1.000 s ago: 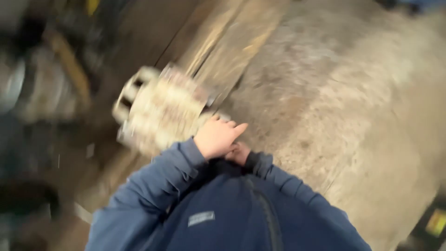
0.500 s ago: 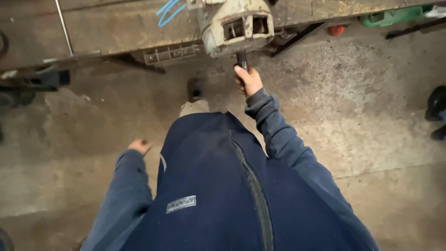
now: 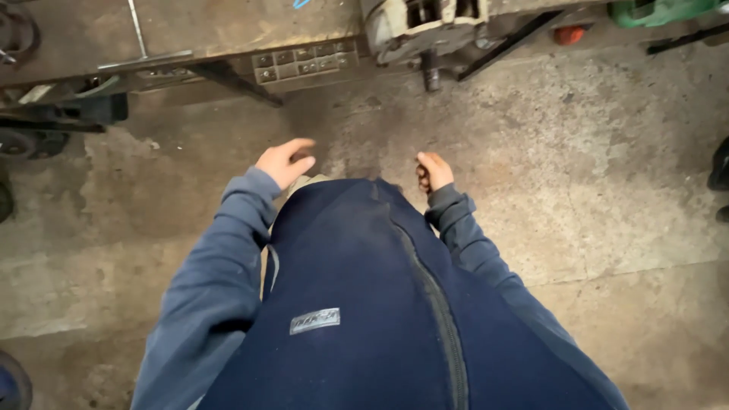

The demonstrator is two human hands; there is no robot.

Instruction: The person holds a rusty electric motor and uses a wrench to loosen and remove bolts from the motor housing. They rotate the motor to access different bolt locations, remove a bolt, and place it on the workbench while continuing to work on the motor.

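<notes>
A short black handle (image 3: 430,70) is seen hanging below a pale, worn metal device (image 3: 414,26) fixed at the edge of the workbench (image 3: 228,30), top centre of the view. Nothing is touching the handle.

The right hand (image 3: 434,171) is nearest to it, but well apart, lower down in front of the body. Its fingers are loosely curled and nothing is held. The left hand (image 3: 282,162) is held out at about the same height, palm open and fingers spread, also empty. Both sleeves and the dark blue jacket (image 3: 364,304) fill the lower middle.

Step judged: a hands-free stance facing the bench, with no grip on anything. A grip on the handle would call for the right arm to be stretched forward and up, and the fingers to be opened and then closed round the short shaft.

Further out: a thin metal rod (image 3: 137,26) is laid on the bench top, a green object (image 3: 661,11) and an orange-red one (image 3: 569,34) are at top right, a small black wheel (image 3: 30,140) is at far left, and stained concrete floor (image 3: 592,175) is all around.
</notes>
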